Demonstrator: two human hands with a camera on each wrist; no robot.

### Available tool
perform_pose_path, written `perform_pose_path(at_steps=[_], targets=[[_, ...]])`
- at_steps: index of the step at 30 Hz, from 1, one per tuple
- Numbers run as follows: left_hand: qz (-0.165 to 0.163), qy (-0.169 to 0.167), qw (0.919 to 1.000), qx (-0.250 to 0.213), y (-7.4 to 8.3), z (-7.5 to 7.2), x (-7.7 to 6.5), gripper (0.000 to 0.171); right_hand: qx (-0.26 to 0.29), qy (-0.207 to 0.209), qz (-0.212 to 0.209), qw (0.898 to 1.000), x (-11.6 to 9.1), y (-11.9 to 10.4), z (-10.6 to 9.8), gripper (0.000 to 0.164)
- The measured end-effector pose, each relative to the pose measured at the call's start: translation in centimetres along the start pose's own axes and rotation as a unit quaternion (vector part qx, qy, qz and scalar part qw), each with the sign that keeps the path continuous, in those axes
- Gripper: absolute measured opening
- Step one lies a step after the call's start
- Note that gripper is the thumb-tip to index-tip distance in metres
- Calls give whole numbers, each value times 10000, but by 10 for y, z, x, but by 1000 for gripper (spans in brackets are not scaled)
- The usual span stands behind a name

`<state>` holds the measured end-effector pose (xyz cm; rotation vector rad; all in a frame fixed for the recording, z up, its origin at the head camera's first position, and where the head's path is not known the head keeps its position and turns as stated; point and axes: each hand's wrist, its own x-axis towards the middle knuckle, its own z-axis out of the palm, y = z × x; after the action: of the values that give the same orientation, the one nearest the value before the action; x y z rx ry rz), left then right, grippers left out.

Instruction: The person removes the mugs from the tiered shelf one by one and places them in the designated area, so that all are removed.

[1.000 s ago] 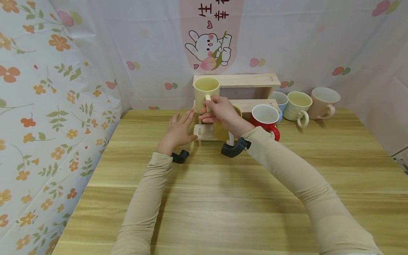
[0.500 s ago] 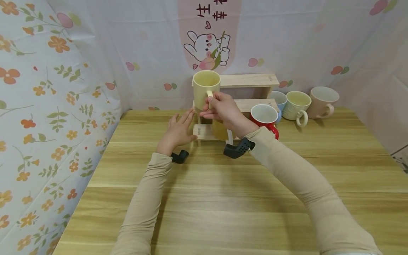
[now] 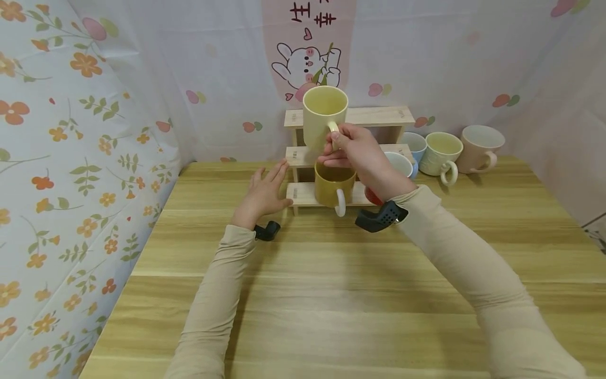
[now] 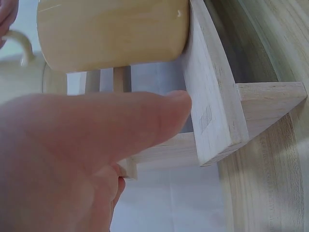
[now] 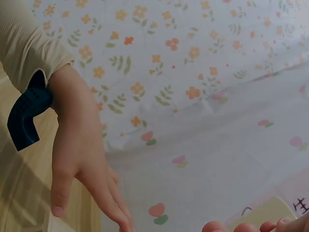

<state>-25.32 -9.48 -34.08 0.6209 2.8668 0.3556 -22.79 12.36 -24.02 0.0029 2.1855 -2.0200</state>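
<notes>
From my head camera, I see a pale yellow, cylindrical glazed mug (image 3: 324, 118), upright, in front of a three-tier light wooden rack (image 3: 294, 157) and above a mustard-yellow mug with a white handle (image 3: 327, 185) on the lowest shelf. The right hand (image 3: 360, 153) pinches the pale mug's handle between thumb and curled fingers. I cannot tell whether the mug touches a shelf.

The left hand (image 3: 265, 195) has its fingers extended and spread, holding nothing, at the rack's left end; its thumb lies by the lowest shelf.

Partly behind the right wrist is a red mug with a white inside (image 3: 400, 163). Right of the rack, on the wood-grain table (image 3: 355, 300), stand light blue (image 3: 414, 143), pale green embossed (image 3: 437, 160) and dusty pink (image 3: 473, 147) mugs.
</notes>
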Motion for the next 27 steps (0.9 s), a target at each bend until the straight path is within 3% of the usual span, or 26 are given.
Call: perform_pose_path(at_steps=[17, 21, 27], targets=[[-50, 2, 9999, -160, 5, 0, 0, 93, -129, 325, -162, 9993, -38, 0, -66, 25], [-57, 9, 9999, -100, 5, 0, 0, 93, 23, 270, -332, 9991, -45, 1, -85, 26], [-75, 15, 9998, -158, 4, 1, 0, 93, 668, 397, -276, 9966, -60, 5, -114, 24]])
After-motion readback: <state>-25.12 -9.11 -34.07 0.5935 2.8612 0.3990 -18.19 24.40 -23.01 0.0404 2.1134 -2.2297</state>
